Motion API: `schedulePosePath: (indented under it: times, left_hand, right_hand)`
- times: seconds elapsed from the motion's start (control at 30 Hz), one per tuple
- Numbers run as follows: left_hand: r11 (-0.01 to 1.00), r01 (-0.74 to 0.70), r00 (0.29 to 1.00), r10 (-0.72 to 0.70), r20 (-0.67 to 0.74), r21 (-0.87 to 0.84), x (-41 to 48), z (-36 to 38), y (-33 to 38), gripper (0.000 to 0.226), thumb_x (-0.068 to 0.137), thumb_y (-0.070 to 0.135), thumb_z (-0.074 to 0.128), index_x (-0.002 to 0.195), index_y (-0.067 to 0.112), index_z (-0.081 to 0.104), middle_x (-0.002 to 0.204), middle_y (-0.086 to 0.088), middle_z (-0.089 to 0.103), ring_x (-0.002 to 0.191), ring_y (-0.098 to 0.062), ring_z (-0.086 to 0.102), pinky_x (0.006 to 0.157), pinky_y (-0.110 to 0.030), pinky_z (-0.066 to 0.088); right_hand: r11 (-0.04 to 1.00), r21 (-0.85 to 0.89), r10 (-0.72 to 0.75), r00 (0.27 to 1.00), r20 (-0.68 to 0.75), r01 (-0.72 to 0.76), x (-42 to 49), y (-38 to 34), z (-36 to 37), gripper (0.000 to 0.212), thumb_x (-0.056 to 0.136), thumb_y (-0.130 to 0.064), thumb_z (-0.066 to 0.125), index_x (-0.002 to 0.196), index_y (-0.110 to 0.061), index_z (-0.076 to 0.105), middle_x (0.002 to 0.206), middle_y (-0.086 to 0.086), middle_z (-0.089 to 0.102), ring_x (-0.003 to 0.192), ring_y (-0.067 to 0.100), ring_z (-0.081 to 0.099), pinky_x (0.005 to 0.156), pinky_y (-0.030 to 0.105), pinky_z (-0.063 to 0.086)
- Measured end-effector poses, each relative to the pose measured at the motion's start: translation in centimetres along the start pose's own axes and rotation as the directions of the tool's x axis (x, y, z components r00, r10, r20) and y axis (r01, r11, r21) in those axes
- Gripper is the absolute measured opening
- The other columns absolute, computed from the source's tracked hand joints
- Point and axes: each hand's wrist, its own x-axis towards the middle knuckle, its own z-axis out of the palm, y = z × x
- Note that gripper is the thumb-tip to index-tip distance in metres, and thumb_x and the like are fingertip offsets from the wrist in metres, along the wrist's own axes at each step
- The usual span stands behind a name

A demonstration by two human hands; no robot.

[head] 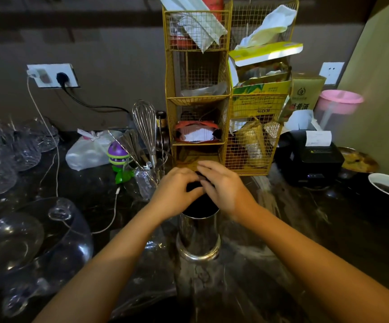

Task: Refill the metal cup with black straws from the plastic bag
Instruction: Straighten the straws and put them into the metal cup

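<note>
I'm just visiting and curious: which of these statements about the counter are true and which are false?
1. Both hands, left and right, meet over the metal cup. True.
2. The metal cup lies on its side. False: it stands upright.
3. A whisk stands left of the yellow wire rack. True.
4. The wire rack is blue. False: it is yellow.
5. The black straws fill the cup's mouth. True.

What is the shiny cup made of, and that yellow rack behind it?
The metal cup looks like polished steel: mirror-like sides reflecting the counter. The yellow rack seems to be thin wire mesh, painted or coated gold-yellow; you can see through its grid.
</note>
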Motion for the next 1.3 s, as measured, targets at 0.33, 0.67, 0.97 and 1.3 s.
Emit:
schedulePosePath:
  times: [0.33,0.67,0.97,1.3]
  left_hand:
    - [0.999,-0.024,0.999,0.025,-0.045,0.038,-0.9,0.3,-1.3,0.022,0.083,0.021,0.058,0.101,0.013,0.065,0.112,-0.006,0.062,0.107,-0.02,0.046,0.095,-0.032,0.032]
    - [0.98,0.023,0.993,-0.044,-0.106,-0.196,-1.0,-4.1,-1.6,0.017,0.083,0.008,0.056,0.096,0.006,0.066,0.094,-0.001,0.059,0.092,-0.017,0.056,0.08,-0.024,0.043]
    - [0.997,-0.009,1.0,0.008,-0.018,-0.075,-4.0,-3.7,-3.2,0.034,0.067,0.008,0.074,0.1,0.013,0.065,0.087,0.002,0.056,0.075,-0.016,0.057,0.07,-0.019,0.044]
    - [0.991,0.075,0.996,-0.08,-0.042,-0.11,-3.5,-1.5,-4.1,0.031,0.069,0.008,0.072,0.099,0.008,0.065,0.085,-0.005,0.06,0.074,-0.013,0.055,0.062,-0.001,0.037]
  right_hand:
    - [0.911,0.328,0.218,0.967,0.132,-0.251,-1.3,2.2,3.0,0.028,0.092,-0.012,0.042,0.119,-0.01,0.05,0.116,0.004,0.054,0.105,0.005,0.053,0.084,0.016,0.047]
    - [0.997,-0.004,-0.075,0.997,0.023,0.075,-0.9,0.3,-0.4,0.041,0.082,-0.007,0.058,0.121,0.003,0.05,0.124,0.022,0.054,0.117,0.032,0.047,0.1,0.022,0.026]
    - [0.98,0.093,0.156,0.97,0.189,-0.176,-1.8,-1.5,1.1,0.048,0.08,-0.019,0.063,0.124,-0.009,0.047,0.113,0.011,0.059,0.085,0.017,0.056,0.07,0.015,0.038]
    - [0.956,0.032,0.283,0.943,0.176,-0.292,-1.4,-1.8,3.9,0.028,0.083,-0.019,0.059,0.108,-0.005,0.06,0.106,0.018,0.066,0.1,0.028,0.06,0.082,0.034,0.046]
